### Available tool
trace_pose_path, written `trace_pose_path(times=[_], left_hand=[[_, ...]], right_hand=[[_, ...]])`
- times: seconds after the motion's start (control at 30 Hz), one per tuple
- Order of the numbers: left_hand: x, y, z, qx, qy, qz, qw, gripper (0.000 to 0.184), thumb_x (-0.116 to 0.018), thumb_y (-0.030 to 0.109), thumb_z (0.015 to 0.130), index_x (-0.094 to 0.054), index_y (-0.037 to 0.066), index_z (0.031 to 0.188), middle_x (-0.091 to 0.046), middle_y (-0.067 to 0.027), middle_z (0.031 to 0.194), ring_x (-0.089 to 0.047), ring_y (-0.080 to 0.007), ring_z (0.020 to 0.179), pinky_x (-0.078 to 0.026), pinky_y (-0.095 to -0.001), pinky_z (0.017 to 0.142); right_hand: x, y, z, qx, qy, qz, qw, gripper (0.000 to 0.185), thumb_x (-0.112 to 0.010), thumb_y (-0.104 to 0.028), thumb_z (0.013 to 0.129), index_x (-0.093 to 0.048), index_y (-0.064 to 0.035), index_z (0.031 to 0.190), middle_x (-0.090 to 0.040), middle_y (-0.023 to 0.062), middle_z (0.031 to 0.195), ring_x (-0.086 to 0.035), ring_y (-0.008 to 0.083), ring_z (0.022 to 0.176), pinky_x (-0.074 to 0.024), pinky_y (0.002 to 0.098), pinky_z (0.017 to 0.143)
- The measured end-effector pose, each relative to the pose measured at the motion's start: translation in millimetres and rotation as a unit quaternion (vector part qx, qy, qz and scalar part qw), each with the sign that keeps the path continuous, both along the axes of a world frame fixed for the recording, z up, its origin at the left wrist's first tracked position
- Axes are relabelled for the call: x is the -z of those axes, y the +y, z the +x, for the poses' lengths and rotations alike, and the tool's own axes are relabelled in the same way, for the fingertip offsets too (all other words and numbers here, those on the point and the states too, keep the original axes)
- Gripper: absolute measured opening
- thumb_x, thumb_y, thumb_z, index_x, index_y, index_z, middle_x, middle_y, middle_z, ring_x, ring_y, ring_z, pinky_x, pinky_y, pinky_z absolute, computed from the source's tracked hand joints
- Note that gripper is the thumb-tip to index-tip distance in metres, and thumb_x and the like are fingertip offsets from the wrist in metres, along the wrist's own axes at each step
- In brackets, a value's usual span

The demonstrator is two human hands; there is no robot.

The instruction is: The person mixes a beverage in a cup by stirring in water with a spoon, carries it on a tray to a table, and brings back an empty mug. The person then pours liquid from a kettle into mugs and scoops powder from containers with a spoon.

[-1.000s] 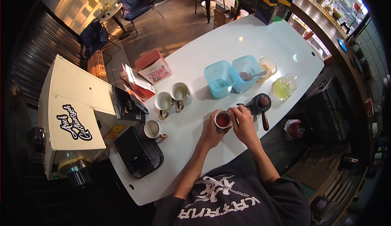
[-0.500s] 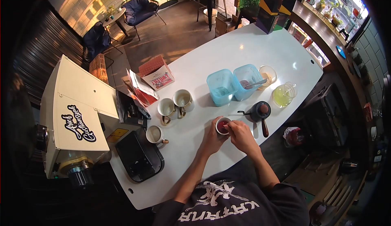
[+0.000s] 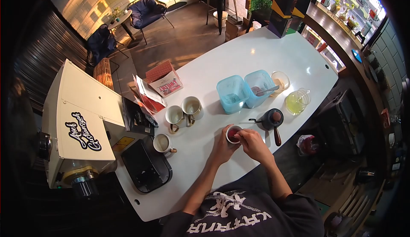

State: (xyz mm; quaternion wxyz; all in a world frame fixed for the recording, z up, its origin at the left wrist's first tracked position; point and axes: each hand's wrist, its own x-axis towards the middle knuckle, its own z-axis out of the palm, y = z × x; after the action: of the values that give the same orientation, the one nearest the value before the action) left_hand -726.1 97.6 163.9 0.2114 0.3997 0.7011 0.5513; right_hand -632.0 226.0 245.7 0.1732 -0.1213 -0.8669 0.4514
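My left hand (image 3: 221,149) is wrapped around a white cup (image 3: 228,130) near the front edge of the table. Dark red liquid (image 3: 233,134) shows inside it. Over the cup's right rim, my right hand (image 3: 255,146) is closed in a pinch, with its fingertips at the opening. Whatever it pinches is hidden or too thin to make out. Just right of the hands stands a small dark pot-like vessel (image 3: 269,121) with a brown knob and a wooden handle.
Three mugs, a front mug (image 3: 162,143) among them, stand left on the white table (image 3: 205,151). Two blue containers (image 3: 232,95), one with a spoon, stand behind my hands. A glass jug (image 3: 296,103) holds yellow-green liquid. A large cream machine (image 3: 81,121) and black scale-like tray (image 3: 147,164) are left.
Both hands stay at the cup, with only a very slight shift of the right fingers at its rim. The camera view has tilted a little.
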Motion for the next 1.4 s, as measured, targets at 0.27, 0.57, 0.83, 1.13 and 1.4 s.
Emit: trace_pose_path(times=[0.27,0.57,0.83,1.13,1.4], left_hand=[[-1.0,1.5,1.3,-0.007,-0.017,-0.012,1.0,0.081,-0.082,0.009,0.08,-0.034,0.006,0.145,-0.05,-0.0181,0.135,-0.054,-0.0326,0.125,-0.048,-0.0419,0.102],[3.6,-0.9,-0.7,0.002,-0.014,-0.008,1.0,0.083,-0.083,0.008,0.079,-0.034,0.005,0.145,-0.051,-0.018,0.135,-0.054,-0.0334,0.126,-0.047,-0.0413,0.104],[-4.3,1.1,2.3,-0.014,0.006,-0.016,1.0,0.082,-0.083,0.007,0.079,-0.034,0.005,0.145,-0.051,-0.0176,0.135,-0.054,-0.033,0.125,-0.047,-0.0412,0.103],[3.4,0.1,0.8,-0.004,0.0,0.008,1.0,0.084,-0.083,0.005,0.078,-0.034,0.006,0.146,-0.051,-0.0173,0.134,-0.055,-0.0312,0.123,-0.047,-0.0399,0.103],[-2.3,1.1,3.1,-0.022,0.007,-0.011,1.0,0.083,-0.083,0.005,0.078,-0.035,0.006,0.146,-0.052,-0.0172,0.133,-0.055,-0.0318,0.124,-0.047,-0.0406,0.103]], right_hand=[[-2.3,4.1,-2.1,0.038,-0.009,0.102,0.994,0.013,-0.061,-0.007,0.093,-0.063,0.0054,0.09,-0.064,0.0215,0.085,-0.06,0.0438,0.079,-0.0476,0.0491,0.074],[-5.5,-2.6,0.1,-0.022,-0.047,0.048,0.997,0.013,-0.061,-0.007,0.093,-0.064,0.005,0.091,-0.066,0.0225,0.09,-0.062,0.0433,0.084,-0.048,0.0489,0.076],[-7.7,1.3,-4.3,0.026,-0.053,0.103,0.993,0.013,-0.06,-0.008,0.093,-0.063,0.0045,0.089,-0.065,0.0218,0.088,-0.061,0.0425,0.088,-0.0466,0.0489,0.08],[0.1,-2.9,-1.8,0.0,-0.043,0.028,0.999,0.014,-0.061,-0.009,0.092,-0.062,0.0048,0.089,-0.064,0.0222,0.088,-0.061,0.0429,0.083,-0.0472,0.0498,0.075],[-10.1,0.4,-0.9,0.012,-0.057,0.111,0.992,0.01,-0.062,-0.006,0.09,-0.063,0.0035,0.09,-0.065,0.0215,0.091,-0.061,0.0411,0.088,-0.0462,0.0482,0.082]])
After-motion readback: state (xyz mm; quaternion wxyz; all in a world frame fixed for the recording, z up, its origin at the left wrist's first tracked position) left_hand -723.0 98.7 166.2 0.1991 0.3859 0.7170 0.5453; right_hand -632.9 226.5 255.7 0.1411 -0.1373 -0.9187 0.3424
